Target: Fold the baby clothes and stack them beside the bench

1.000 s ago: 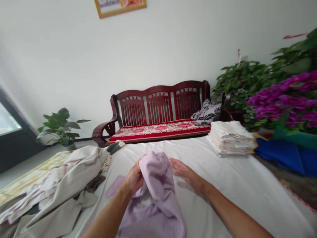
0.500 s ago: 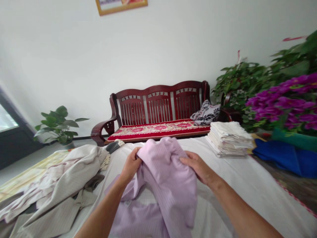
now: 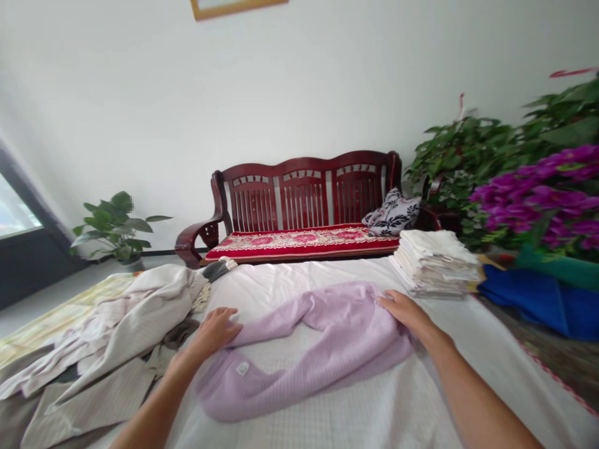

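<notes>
A lilac ribbed knit garment (image 3: pixel 327 349) lies in a loose curve on the white cloth (image 3: pixel 309 430), with a small white label near its left end. My right hand (image 3: pixel 407 312) pinches its upper right edge between thumb and fingers. At the other end, my left hand (image 3: pixel 218 333) is open, fingers apart, close beside the garment's left end; whether the fingertips touch it I cannot tell. Left of that hand is a heap of rumpled clothes (image 3: pixel 140 312) in white, pale pink and grey-brown.
A neat stack of folded whitish cloths (image 3: pixel 435 265) stands at the far right of the white cloth. Blue fabric (image 3: pixel 538 299) and purple flowers (image 3: pixel 552 193) are further right. Behind stands a dark red wooden bench (image 3: pixel 299 193) with a patterned cushion (image 3: pixel 393 215). A potted plant (image 3: pixel 116 227) stands at left.
The garment, held up bunched between both hands before, is now spread lower on the cloth. My left hand has let go and moved left; my right hand has moved right with its edge.
</notes>
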Demonstrator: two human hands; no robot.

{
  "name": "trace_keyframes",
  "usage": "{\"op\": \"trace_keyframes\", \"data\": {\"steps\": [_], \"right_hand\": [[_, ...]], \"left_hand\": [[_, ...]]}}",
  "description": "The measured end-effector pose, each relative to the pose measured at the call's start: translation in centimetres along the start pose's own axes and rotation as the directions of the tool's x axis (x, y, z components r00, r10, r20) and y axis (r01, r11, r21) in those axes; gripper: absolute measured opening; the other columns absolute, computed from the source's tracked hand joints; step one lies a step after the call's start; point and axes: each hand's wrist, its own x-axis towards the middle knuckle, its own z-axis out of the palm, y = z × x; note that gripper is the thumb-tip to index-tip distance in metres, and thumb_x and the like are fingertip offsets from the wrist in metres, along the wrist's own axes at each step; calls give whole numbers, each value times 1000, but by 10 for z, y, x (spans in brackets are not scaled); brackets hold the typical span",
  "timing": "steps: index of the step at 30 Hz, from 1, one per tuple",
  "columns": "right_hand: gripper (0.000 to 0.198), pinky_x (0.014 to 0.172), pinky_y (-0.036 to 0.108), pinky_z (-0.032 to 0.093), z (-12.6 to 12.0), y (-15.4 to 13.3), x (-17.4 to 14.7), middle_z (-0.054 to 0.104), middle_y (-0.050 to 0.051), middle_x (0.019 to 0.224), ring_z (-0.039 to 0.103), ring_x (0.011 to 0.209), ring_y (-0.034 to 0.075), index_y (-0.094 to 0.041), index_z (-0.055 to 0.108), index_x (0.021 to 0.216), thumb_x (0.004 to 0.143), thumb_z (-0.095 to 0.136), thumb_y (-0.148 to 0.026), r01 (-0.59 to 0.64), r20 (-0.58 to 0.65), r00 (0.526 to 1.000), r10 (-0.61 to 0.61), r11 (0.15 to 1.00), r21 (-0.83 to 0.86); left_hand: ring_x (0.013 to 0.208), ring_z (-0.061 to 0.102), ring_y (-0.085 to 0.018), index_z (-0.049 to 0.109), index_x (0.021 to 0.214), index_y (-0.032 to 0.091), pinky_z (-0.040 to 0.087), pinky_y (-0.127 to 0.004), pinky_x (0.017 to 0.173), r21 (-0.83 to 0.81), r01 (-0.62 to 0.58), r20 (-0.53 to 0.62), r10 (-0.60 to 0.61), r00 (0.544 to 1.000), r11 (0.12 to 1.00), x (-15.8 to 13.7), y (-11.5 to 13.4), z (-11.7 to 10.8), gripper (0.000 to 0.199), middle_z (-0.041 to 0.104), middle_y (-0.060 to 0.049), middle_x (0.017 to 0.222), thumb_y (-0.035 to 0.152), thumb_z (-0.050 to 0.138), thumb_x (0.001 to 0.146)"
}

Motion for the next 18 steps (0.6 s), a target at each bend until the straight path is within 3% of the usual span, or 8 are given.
{"op": "trace_keyframes", "data": {"steps": [5,10,13,15,18], "right_hand": [[49,95,39,50,-2,-5,-7,75,14,114,69,106,29,-12,70,115,74,59,-35,-37,79,997,19,972,233],[54,95,41,52,-6,-5,-13,74,14,116,70,106,31,-13,70,118,72,61,-38,-96,74,995,71,898,430],[59,97,42,52,-10,-11,-16,72,15,121,69,109,32,-10,68,120,69,63,-39,-160,130,985,111,864,477],[62,98,41,51,-13,-16,-19,72,15,122,68,111,33,-11,69,120,66,68,-40,-185,139,981,132,841,508],[64,95,38,53,-19,-20,-23,74,12,119,68,109,32,-15,70,121,62,75,-41,-199,116,980,162,785,587]], "left_hand": [[115,61,-27,69,107,24,43,-35,102,-143,-173,190,199,961,974,-15,-13,-11,36,69,-7,117,30,64,72],[129,52,-29,70,101,23,36,-37,110,-201,-211,119,238,964,957,-20,-19,-9,33,63,-10,131,28,65,68],[98,64,-25,67,86,22,46,-34,93,-265,-171,50,190,980,949,-14,-20,-6,17,71,-5,98,33,57,77],[76,61,-21,63,79,22,47,-30,76,-341,-105,-17,106,994,934,-5,-16,-10,21,65,0,74,41,55,80],[65,54,-17,63,82,19,42,-26,61,-580,-12,-82,-44,996,814,17,-7,-26,35,59,2,67,53,62,75]]}}
